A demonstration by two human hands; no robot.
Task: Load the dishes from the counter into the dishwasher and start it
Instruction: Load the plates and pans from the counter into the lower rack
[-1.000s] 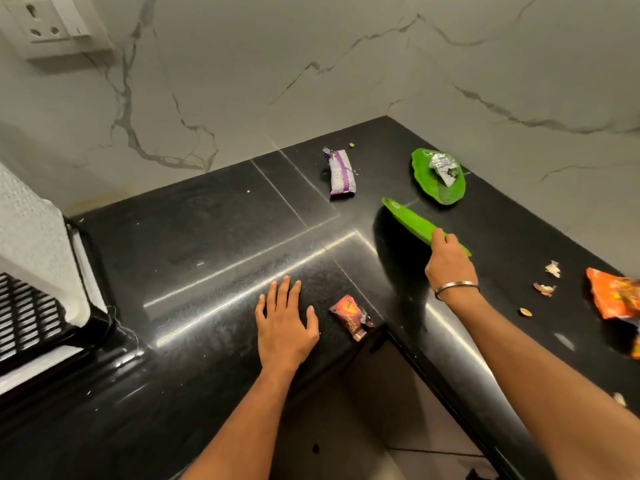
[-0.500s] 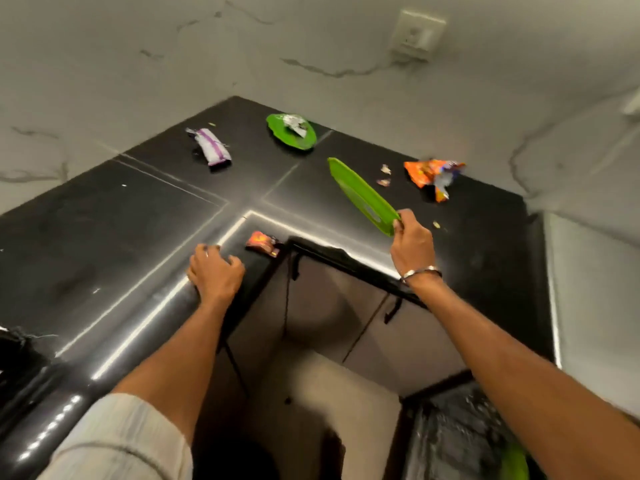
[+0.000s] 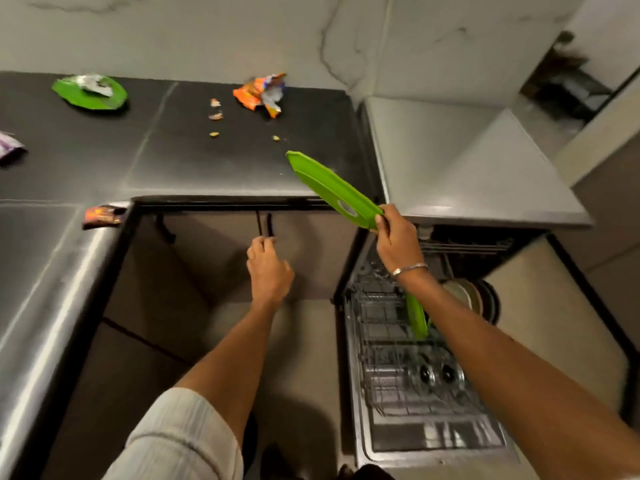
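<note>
Right hand pinching green plate by its rim, edge-on, likely for slotting upright into open dishwasher rack; left hand loosely curled, holding nothing.

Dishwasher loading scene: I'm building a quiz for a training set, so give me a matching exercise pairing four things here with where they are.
Things:
1. green plate with foil
2. green plate in right hand
3. orange wrapper
4. pale plates

Places:
A. standing in the dishwasher rack
B. held tilted in the air, above the counter edge
C. flat on the counter, far left
D. on the counter by the back wall, crumbs beside it

Pairs: 1-C, 2-B, 3-D, 4-A
</note>
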